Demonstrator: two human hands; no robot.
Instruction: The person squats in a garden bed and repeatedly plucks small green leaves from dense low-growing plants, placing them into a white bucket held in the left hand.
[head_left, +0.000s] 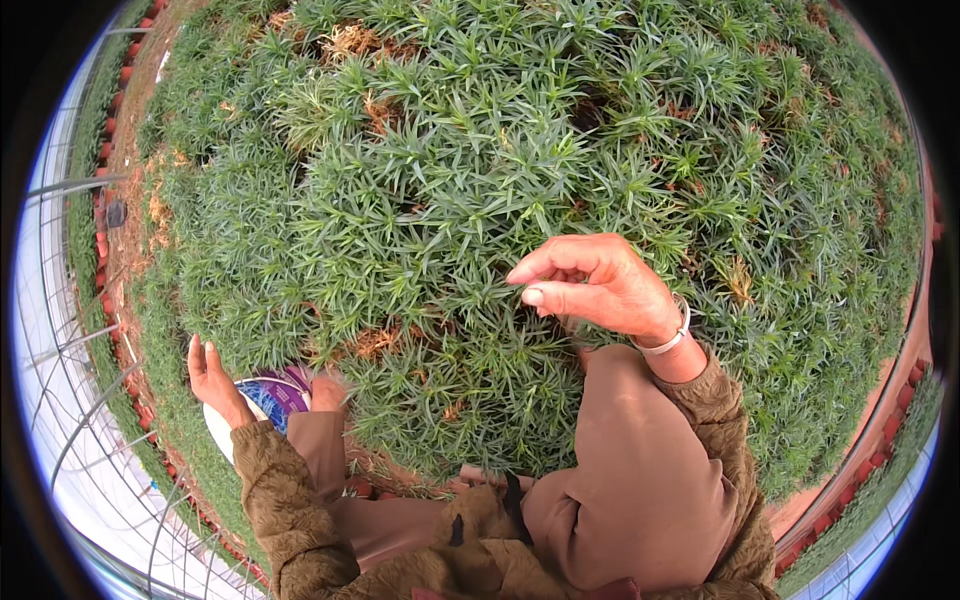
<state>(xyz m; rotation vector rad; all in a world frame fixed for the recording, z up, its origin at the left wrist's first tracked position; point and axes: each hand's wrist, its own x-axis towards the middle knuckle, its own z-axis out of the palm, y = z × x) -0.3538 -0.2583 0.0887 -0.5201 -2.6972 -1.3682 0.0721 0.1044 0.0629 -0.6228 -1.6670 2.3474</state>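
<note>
My right hand (600, 289) hovers above the narrow green leaves of the plant bed (450, 195). Its thumb and curled fingers come close together, with a small gap between the tips and nothing visible in them. At the lower left, my left hand (221, 386) is raised with its fingers extended, right by the rim of a white container (219, 433). Whether the palm touches that rim cannot be told. Inside the container show bundled blue strands (262, 397) and purple printed material (291, 390) bearing writing.
Dry brown leaf clumps (375, 341) lie among the plants near my bent legs (637, 465). Left of the bed runs a soil path (127, 225) with a red brick edging (101, 247). Beyond it stand metal frame bars (90, 405) before pale sheeting. Another brick edging (885, 442) lines the right.
</note>
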